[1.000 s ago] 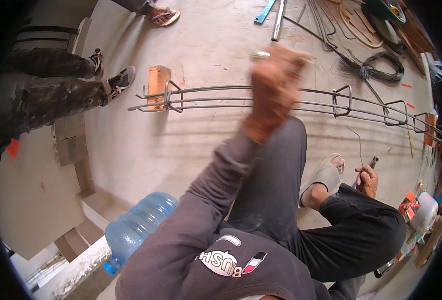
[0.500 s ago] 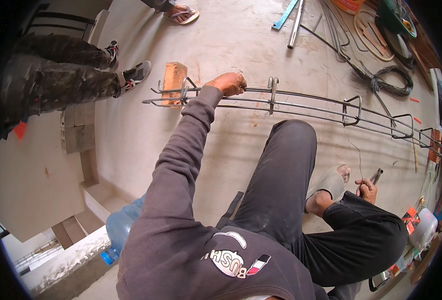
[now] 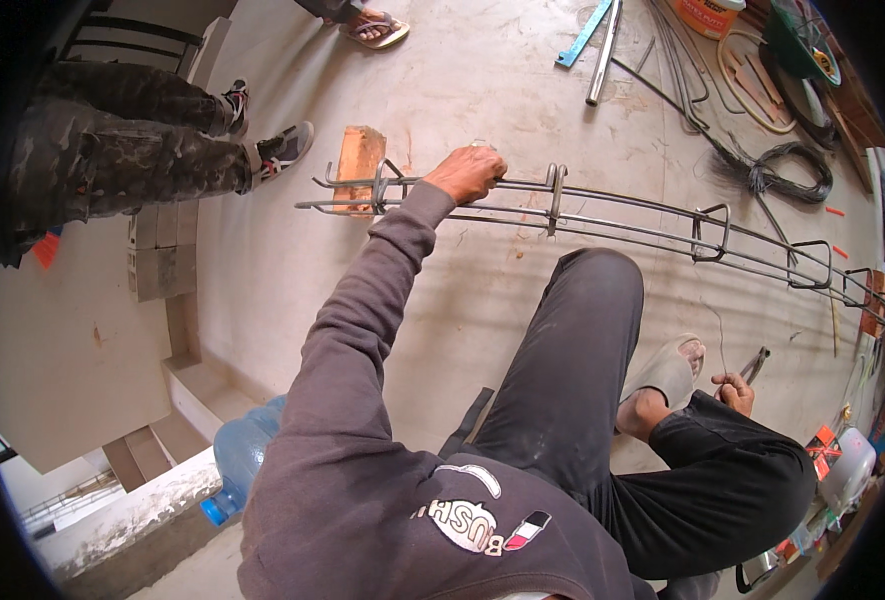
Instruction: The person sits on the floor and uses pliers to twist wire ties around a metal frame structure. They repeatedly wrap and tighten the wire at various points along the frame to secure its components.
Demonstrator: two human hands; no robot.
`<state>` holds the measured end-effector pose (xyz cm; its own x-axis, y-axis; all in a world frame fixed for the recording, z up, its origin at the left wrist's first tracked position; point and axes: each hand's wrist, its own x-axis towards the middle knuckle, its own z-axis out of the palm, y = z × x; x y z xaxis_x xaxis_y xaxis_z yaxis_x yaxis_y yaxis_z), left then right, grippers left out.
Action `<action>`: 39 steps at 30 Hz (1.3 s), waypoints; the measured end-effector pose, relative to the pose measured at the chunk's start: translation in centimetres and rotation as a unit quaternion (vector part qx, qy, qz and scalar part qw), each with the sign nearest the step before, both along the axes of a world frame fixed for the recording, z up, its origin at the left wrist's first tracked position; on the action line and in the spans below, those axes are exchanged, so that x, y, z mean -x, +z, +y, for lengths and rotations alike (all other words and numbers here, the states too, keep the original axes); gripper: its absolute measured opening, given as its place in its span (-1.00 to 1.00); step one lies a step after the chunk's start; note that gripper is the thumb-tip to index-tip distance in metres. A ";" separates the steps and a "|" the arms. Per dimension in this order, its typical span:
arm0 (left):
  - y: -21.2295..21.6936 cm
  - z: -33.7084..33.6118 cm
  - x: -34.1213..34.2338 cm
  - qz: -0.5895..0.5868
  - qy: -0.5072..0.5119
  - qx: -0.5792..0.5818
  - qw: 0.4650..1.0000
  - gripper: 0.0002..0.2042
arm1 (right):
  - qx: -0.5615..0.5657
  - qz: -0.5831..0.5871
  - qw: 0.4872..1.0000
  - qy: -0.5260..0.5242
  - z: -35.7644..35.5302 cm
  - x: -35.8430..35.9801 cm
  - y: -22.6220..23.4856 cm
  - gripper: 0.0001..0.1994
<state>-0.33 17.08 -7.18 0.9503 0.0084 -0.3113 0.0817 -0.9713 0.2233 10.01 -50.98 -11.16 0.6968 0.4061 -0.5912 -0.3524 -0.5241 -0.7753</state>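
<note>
A long steel rebar cage (image 3: pixel 628 200) made of thin parallel bars with square stirrups lies across the floor before me. My left hand (image 3: pixel 473 174) is closed around its upper bar, between the leftmost stirrup (image 3: pixel 379 185) and a pair of adjoining stirrups (image 3: pixel 555 200). A wooden block (image 3: pixel 363 150) sits under the cage's left end. Low at the right, beside my sandalled foot, my right hand (image 3: pixel 735 393) is closed on pliers (image 3: pixel 759 362). A thin wire (image 3: pixel 722 335) rises from that hand; its fingers are partly hidden by my leg.
Another person's legs (image 3: pixel 153 140) stand at the left, and a sandalled foot (image 3: pixel 375 32) is at the top. A coil of wire (image 3: pixel 793 172), loose rods (image 3: pixel 678 75), a metal tube (image 3: pixel 605 60) and a bucket (image 3: pixel 708 15) lie far right. A blue water jug (image 3: pixel 243 450) is near my left elbow.
The view has shifted slightly, so the cage appears a little further right. My left hand stays on the bar. The thin wire at my right hand has changed its curve.
</note>
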 end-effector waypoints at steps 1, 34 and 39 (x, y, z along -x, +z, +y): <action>0.4 -0.1 0.1 0.004 0.023 0.017 1.000 -0.94 | -0.003 0.007 1.000 0.007 -0.3 0.0 -0.1 -0.74; 3.2 0.3 1.3 -0.125 0.051 0.143 0.980 -0.82 | -0.017 0.091 0.995 -0.020 0.6 1.4 -0.8 -0.76; 2.6 0.8 1.1 -0.114 0.040 0.127 0.985 -0.80 | -0.007 0.082 0.995 -0.057 0.7 1.8 -0.7 -0.76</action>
